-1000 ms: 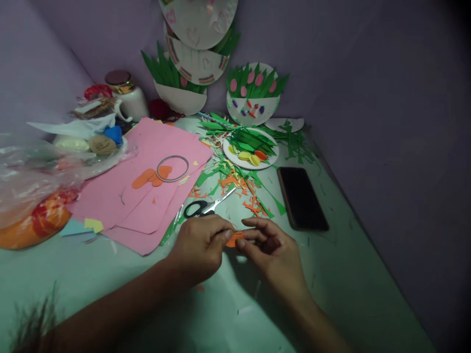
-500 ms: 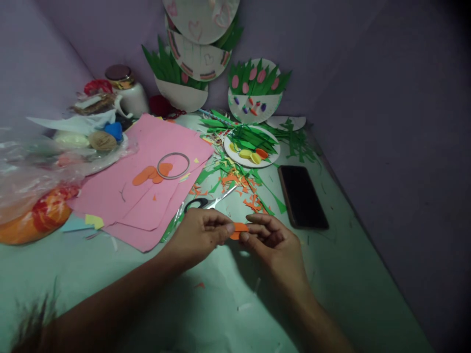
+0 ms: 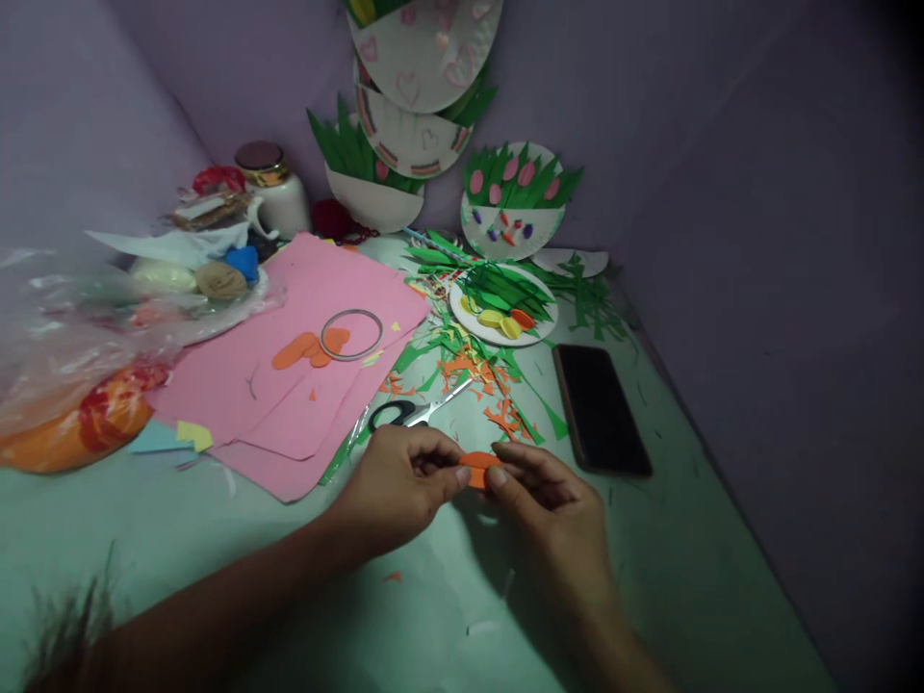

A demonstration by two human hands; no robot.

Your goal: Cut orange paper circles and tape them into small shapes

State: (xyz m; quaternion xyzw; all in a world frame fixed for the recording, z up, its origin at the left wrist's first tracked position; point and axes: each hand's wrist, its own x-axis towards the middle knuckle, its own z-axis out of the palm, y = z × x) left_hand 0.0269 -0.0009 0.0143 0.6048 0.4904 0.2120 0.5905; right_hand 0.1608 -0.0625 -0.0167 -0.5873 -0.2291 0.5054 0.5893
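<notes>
Between my two hands is a small orange paper oval [image 3: 477,466], with a crease or fold line along its length. My left hand [image 3: 404,481] pinches its left end between thumb and fingers. At the right end, my right hand [image 3: 552,505] grips it with thumb and fingertips. Just beyond my left hand lie scissors [image 3: 425,412] with black handles, blades pointing away to the right. More orange paper ovals [image 3: 295,349] rest on pink paper sheets [image 3: 245,404], partly under a grey ring [image 3: 351,334]. A white plate [image 3: 462,325] holds green paper strips and folded yellow and orange ovals.
A phone [image 3: 603,409] lies right of my hands. Orange and green paper scraps [image 3: 505,414] litter the table behind the scissors. Decorated paper plates [image 3: 512,226] lean or hang at the wall. A mug [image 3: 281,202] and plastic bags [image 3: 79,318] stand at the left.
The camera view has shifted, so everything sits slightly lower and further right. My right fingers have closed in on the orange oval, and its crease shows more clearly.
</notes>
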